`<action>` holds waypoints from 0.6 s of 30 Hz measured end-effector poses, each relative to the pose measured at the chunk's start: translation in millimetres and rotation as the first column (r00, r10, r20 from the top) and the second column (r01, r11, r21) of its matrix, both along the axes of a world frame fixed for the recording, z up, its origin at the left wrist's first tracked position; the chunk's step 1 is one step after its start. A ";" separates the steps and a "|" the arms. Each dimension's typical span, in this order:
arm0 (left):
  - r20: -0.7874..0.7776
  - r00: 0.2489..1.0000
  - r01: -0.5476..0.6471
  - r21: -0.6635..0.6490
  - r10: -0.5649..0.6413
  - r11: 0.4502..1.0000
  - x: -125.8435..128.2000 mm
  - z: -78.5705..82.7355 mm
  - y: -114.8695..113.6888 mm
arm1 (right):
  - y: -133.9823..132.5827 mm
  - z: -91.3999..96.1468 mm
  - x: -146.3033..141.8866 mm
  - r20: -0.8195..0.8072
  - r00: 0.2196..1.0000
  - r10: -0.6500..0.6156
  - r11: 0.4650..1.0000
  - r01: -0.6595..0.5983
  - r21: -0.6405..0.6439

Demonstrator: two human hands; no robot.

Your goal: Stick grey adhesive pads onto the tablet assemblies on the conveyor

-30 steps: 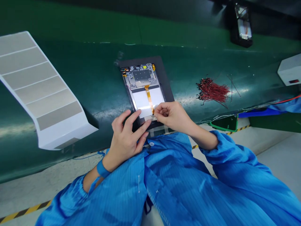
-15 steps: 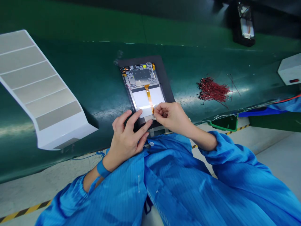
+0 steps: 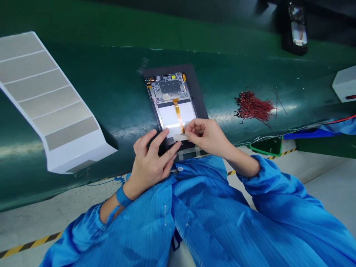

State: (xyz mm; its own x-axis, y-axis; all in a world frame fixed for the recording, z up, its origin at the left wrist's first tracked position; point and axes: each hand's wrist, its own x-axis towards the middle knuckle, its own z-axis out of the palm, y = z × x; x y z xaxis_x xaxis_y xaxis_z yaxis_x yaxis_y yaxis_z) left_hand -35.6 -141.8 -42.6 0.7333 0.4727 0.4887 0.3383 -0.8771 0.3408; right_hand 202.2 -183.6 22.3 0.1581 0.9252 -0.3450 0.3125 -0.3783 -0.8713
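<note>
An opened tablet (image 3: pixel 191 107) lies on a dark pad (image 3: pixel 198 92), its circuit board (image 3: pixel 170 87) uppermost and a white battery (image 3: pixel 167 116) below. An orange flat ribbon cable (image 3: pixel 179 115) runs down over the battery. Near the cable's lower end is a pale strip of tape (image 3: pixel 180 137). My right hand (image 3: pixel 208 135) is closed in a pinch at the right end of this tape; the fingertips partly hide it. My left hand (image 3: pixel 151 159) has its fingers spread over the tablet's lower left edge, with one fingertip close under the tape.
A backing sheet of grey stickers (image 3: pixel 52 96) curls up on the left of the green bench. To the right lies a pile of thin red wires (image 3: pixel 254 105). A black holder with a device (image 3: pixel 296 31) stands far right. A green bin (image 3: pixel 268 146) is below the bench edge.
My right hand has moved slightly right along the tablet's lower edge, and more of the pale tape shows. My left hand stays nearly in place. The view has shifted a little.
</note>
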 end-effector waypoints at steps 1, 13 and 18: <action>0.019 1.000 -0.003 -0.002 0.003 1.000 -1.2 -0.5 0.0 | 0.1 0.6 0.6 -0.022 1.000 0.008 1.000 -0.008 -0.008; 0.061 0.998 -0.012 -0.013 0.013 1.000 -4.7 -3.1 -0.4 | 0.0 -1.2 -2.0 -0.040 0.999 0.004 1.000 -0.004 -0.008; 0.092 0.996 -0.010 -0.017 0.011 1.000 -5.8 -3.7 -0.3 | 0.0 0.2 0.6 -0.116 0.993 0.008 1.000 -0.010 -0.021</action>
